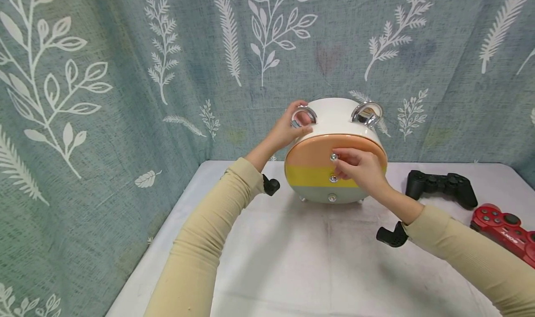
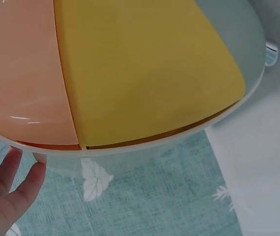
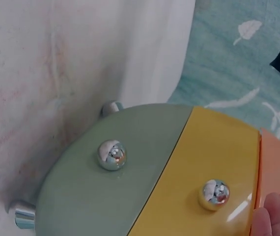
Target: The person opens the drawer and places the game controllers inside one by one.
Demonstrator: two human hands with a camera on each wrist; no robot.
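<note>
A round white drawer box [image 1: 332,108] shaped like an alarm clock stands upright, its front banded orange, yellow and grey-green, each band with a round chrome knob. My left hand [image 1: 296,122] holds its upper left side around the chrome ring handle [image 1: 308,108]. In the left wrist view, the bent fingers [image 2: 24,189] meet the white rim beside the orange drawer front [image 2: 22,73]. My right hand [image 1: 360,167] pinches the top knob [image 1: 334,157] between thumb and index finger. The yellow drawer's knob [image 3: 214,194] and the grey-green drawer's knob [image 3: 112,155] show uncovered in the right wrist view.
A black game controller [image 1: 440,187] lies right of the box, with a red game controller [image 1: 505,231] nearer the table's right edge. Under everything is a white cloth-covered table [image 1: 284,261]. A leaf-patterned curtain [image 1: 234,75] hangs behind and along the left.
</note>
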